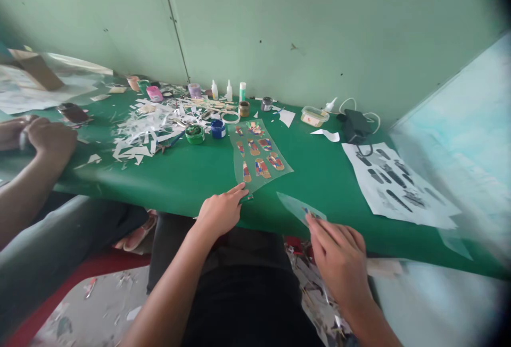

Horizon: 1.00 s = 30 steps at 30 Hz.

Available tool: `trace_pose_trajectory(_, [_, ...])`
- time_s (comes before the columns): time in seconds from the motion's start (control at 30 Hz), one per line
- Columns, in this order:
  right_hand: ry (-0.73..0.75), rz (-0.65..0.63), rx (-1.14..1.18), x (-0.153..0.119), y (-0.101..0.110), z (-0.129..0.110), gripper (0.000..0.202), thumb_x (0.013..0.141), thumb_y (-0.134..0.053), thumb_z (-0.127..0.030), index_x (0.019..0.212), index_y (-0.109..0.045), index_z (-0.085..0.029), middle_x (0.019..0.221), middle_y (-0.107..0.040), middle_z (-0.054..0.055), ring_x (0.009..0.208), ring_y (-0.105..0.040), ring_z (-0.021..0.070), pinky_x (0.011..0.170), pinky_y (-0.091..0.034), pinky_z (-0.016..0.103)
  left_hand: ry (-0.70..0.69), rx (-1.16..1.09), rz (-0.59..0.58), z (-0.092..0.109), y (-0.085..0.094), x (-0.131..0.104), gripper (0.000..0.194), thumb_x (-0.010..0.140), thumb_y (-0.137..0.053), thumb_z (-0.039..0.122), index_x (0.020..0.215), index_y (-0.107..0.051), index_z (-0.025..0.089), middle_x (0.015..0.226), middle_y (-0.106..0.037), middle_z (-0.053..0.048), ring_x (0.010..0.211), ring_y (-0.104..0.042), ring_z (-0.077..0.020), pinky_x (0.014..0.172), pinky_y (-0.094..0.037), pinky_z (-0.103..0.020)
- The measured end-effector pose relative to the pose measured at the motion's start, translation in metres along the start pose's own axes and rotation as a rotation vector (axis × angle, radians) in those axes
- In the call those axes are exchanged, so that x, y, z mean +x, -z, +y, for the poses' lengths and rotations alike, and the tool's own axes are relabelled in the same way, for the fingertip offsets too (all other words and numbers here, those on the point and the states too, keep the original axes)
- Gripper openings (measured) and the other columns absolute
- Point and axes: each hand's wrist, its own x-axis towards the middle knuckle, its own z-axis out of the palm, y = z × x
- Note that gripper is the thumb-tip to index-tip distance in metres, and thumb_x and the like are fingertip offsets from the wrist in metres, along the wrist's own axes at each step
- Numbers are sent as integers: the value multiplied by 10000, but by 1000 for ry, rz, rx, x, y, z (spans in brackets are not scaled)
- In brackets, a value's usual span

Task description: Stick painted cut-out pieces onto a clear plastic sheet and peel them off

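Observation:
My right hand pinches a small clear plastic sheet over the table's front edge; bits of blue and red show on it by my fingertips. My left hand lies with its fingers stretched out, fingertips at the bottom corner of a larger clear plastic sheet. That sheet lies flat and bears several rounded, multicoloured patchwork pieces. A tiny dark scrap lies beside the left fingertips.
A green-covered table holds paper scraps, a green paint jar, a blue paint jar, a glue stick and a plastic tub. At right lies a printed paper. Another person's hands are at left.

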Motion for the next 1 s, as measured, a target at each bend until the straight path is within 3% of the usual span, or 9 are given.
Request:
trace_pose_trajectory(0.1, [33,80,-15,12,-8,15,341,897,-648,-73,1217,-661,-186,896,-784,22,771,-683,155,925,-425,366,-45,50,-25,-5,8,13,498,927,-423,248,1406,-536,327,1553,-424,31,1060,-702,-329,849,-576,-488])
trace_pose_trajectory(0.2, [39,135,-19,34,-25,25,272,884,-662,-77,1110,-709,-222,1019,-784,30,853,-703,163,982,-410,385,-87,77,-34,-9,17,32,490,928,-428,232,1400,-536,307,1553,-438,-8,1066,-701,-322,864,-567,-472])
trace_pose_trajectory(0.3, [15,188,-22,57,-48,31,213,868,-674,-94,1005,-758,-234,1130,-747,72,963,-679,221,975,-435,426,-99,93,-24,-13,22,47,430,924,-428,222,1313,-596,295,1604,-354,-25,966,-731,-309,800,-577,-463])
trace_pose_trajectory(0.4, [0,202,20,68,-69,32,211,862,-674,-89,987,-773,-227,1012,-739,86,953,-659,231,975,-458,450,-82,80,11,-16,19,55,403,933,-417,233,1283,-605,303,1617,-329,-24,902,-738,-296,732,-577,-446])
trace_pose_trajectory(0.6, [27,164,27,45,-80,26,337,841,-700,-46,1089,-734,-272,876,-745,3,817,-679,160,1059,-405,466,-16,-93,44,-26,15,61,555,935,-438,203,1477,-353,288,1458,-549,-67,1000,-713,-286,792,-554,-406])
trace_pose_trajectory(0.73, [-62,134,-27,31,-69,40,282,829,-706,-63,992,-756,-287,984,-747,29,881,-686,188,1046,-424,483,-52,-199,48,-31,18,64,498,945,-458,206,1436,-398,266,1464,-541,-61,1132,-662,-281,873,-531,-384])
trace_pose_trajectory(0.83, [-164,144,-96,26,-65,57,239,839,-674,-79,968,-758,-261,1068,-730,71,959,-684,220,1051,-435,495,-21,-207,118,-31,25,57,572,935,-487,203,1485,-336,243,1442,-535,-90,1083,-676,-262,817,-532,-342])
trace_pose_trajectory(0.93, [-240,50,-102,22,-69,68,402,847,-544,-19,1147,-694,-240,1053,-747,64,1030,-689,225,1151,-319,550,32,-86,219,-28,39,37,475,965,-482,291,1435,-418,260,1282,-616,-77,908,-707,-238,653,-501,-311])
trace_pose_trajectory(1.0, [-292,-32,-60,19,-71,68,563,814,-455,26,1293,-603,-231,1074,-752,55,1051,-688,217,1186,-236,591,-27,-31,317,-24,49,17,411,983,-466,411,1366,-495,264,1200,-643,-69,887,-696,-234,630,-478,-309])
